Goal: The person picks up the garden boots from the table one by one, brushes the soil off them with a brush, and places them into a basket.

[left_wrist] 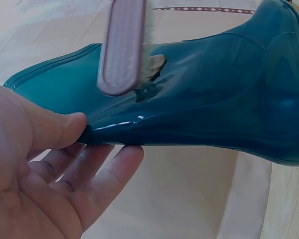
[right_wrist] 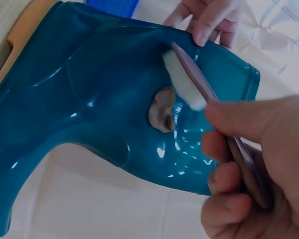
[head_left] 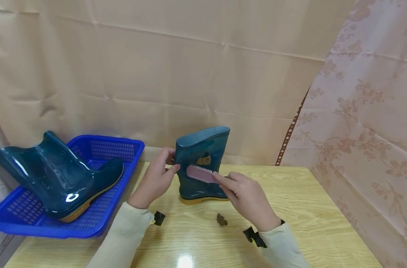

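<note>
A dark teal rain boot [head_left: 203, 149] stands upright on the table, its sole down. My left hand [head_left: 156, 178] pinches the back of its shaft, thumb on the near face and fingers behind, as the left wrist view shows. With my right hand [head_left: 248, 197] I grip the handle of a pink scrub brush [head_left: 200, 174]. The brush's white bristles [right_wrist: 182, 82] face the shaft, right beside a brown lump of mud [right_wrist: 162, 109] stuck there. Wet streaks shine on the rubber around that lump. Another brown clump [head_left: 221, 219] lies on the tabletop in front of the boot.
At the left, a blue plastic basket [head_left: 118, 139] holds a second teal boot [head_left: 69, 178] tilted over its rim. The wooden table [head_left: 284, 193] ends at a beige cloth [head_left: 156, 74] behind and a floral cloth [head_left: 367, 149] at the right.
</note>
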### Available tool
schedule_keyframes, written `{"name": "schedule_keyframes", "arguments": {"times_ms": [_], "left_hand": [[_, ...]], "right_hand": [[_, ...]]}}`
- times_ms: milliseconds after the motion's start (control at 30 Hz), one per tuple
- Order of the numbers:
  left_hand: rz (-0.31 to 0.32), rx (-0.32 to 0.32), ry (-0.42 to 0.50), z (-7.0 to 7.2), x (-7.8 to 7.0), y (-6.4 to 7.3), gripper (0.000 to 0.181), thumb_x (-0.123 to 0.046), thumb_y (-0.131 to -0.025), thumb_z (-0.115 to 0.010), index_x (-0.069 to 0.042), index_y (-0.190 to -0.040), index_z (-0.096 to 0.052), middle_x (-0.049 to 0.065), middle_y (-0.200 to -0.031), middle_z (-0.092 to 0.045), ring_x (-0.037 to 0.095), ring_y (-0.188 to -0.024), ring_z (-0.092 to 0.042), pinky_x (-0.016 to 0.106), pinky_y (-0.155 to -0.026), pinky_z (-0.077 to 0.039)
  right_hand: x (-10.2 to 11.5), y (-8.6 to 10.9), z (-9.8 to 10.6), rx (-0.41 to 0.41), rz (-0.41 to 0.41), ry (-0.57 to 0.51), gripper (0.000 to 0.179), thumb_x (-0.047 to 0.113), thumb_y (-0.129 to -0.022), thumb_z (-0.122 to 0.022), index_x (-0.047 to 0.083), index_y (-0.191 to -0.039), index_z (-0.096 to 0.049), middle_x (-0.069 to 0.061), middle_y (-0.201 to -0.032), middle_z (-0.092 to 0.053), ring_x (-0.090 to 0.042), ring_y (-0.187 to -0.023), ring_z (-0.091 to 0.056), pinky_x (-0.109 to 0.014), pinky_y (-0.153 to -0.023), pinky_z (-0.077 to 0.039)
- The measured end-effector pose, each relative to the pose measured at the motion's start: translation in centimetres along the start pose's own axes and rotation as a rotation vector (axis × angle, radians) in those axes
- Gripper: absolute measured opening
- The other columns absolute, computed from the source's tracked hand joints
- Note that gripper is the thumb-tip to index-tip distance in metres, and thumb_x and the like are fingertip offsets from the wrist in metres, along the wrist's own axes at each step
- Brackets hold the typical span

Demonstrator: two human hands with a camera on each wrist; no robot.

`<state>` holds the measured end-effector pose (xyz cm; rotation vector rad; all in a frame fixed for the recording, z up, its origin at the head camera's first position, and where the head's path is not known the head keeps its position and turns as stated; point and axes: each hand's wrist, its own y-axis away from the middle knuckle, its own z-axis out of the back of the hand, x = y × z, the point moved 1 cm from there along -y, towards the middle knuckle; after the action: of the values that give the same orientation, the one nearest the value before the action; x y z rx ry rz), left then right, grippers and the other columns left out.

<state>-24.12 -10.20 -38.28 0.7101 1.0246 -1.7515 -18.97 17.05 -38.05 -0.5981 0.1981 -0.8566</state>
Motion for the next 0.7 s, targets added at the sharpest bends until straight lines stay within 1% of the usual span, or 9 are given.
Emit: {"name": "schedule_keyframes", "arguments": {"times_ms": [100,200,400,500,700], "left_hand": [[-0.006,0.005,-0.007,0.0,-0.1,0.07,0.03,-0.006,-0.104,-0.06,-0.011,-0.132,-0.052,0.008,-0.125,-0.062,0.027,-0.113,-0.058,0.05,-0.095,-0.056],[-0.001,0.01,-0.007,-0.05,-0.13,0.06,0.031,-0.007,-0.104,-0.061,-0.011,-0.133,-0.051,0.008,-0.125,-0.062,0.027,-0.114,-0.058,0.051,-0.096,-0.055],[0.04,0.011,0.036,-0.14,0.04,-0.06,0.033,-0.012,-0.104,-0.062,-0.011,-0.135,-0.049,0.009,-0.126,-0.061,0.027,-0.116,-0.059,0.049,-0.097,-0.055],[0.052,0.005,0.05,-0.06,0.05,-0.08,0.034,-0.012,-0.104,-0.062,-0.01,-0.135,-0.048,0.01,-0.126,-0.061,0.028,-0.117,-0.059,0.048,-0.098,-0.055],[0.065,-0.008,0.049,0.07,0.04,-0.02,0.034,-0.013,-0.104,-0.062,-0.01,-0.135,-0.048,0.01,-0.127,-0.061,0.029,-0.117,-0.058,0.05,-0.098,-0.054]], "right_hand": [[-0.03,-0.02,-0.16,-0.04,-0.004,0.032,0.048,0.007,-0.089,-0.081,0.02,-0.135,-0.071,0.006,-0.079,-0.058,-0.003,-0.057,-0.039,-0.018,-0.05,-0.032],[-0.11,0.02,-0.28,-0.061,-0.05,0.057,0.048,0.006,-0.089,-0.082,0.02,-0.134,-0.071,0.004,-0.078,-0.059,-0.003,-0.055,-0.038,-0.019,-0.048,-0.032],[-0.32,0.18,-0.35,-0.058,-0.172,0.053,0.045,0.007,-0.089,-0.081,0.019,-0.131,-0.073,0.005,-0.073,-0.054,-0.004,-0.051,-0.032,-0.02,-0.047,-0.029],[-0.36,0.22,-0.31,-0.051,-0.209,0.041,0.042,0.008,-0.09,-0.081,0.019,-0.13,-0.074,0.004,-0.073,-0.055,-0.004,-0.051,-0.032,-0.021,-0.046,-0.029],[-0.12,0.22,0.03,-0.042,-0.29,0.026,0.036,0.01,-0.091,-0.08,0.018,-0.126,-0.076,0.004,-0.072,-0.058,-0.005,-0.05,-0.034,-0.022,-0.045,-0.03]]}}
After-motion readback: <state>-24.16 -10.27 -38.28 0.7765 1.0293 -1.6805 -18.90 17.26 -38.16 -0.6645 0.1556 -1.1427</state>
